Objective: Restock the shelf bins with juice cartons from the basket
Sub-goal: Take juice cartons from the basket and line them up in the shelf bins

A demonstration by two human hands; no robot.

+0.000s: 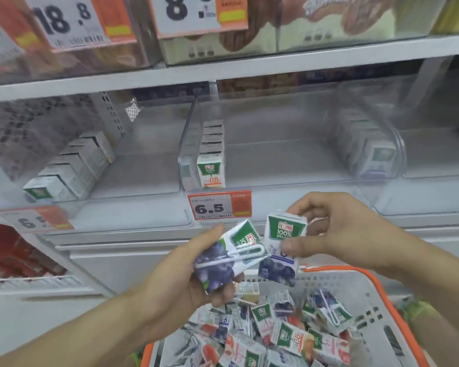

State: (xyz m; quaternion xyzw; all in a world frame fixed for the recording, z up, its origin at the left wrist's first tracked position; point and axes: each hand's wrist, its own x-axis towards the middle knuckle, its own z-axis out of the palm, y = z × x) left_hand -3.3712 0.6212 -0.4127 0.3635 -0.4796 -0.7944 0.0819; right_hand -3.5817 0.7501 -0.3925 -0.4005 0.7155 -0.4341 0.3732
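Two blueberry juice cartons are held above the basket (366,295), one per hand: the left hand (175,276) grips a tilted carton (228,256) with its straw side showing, and the right hand (339,231) pinches an upright carton (282,247) between thumb and fingers, the two cartons touching. The grey basket with orange rim holds a loose heap of mixed juice cartons (281,332). Behind the hands, clear shelf bins (289,154) hold short rows of cartons, above a 6.5 price tag (219,205).

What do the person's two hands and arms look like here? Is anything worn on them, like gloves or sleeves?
Both are bare. The left hand and the right hand carry no gloves, rings or watch that can be seen. Both forearms are uncovered down to the picture's edge, so no sleeve shows. Nothing is marked or written on them.
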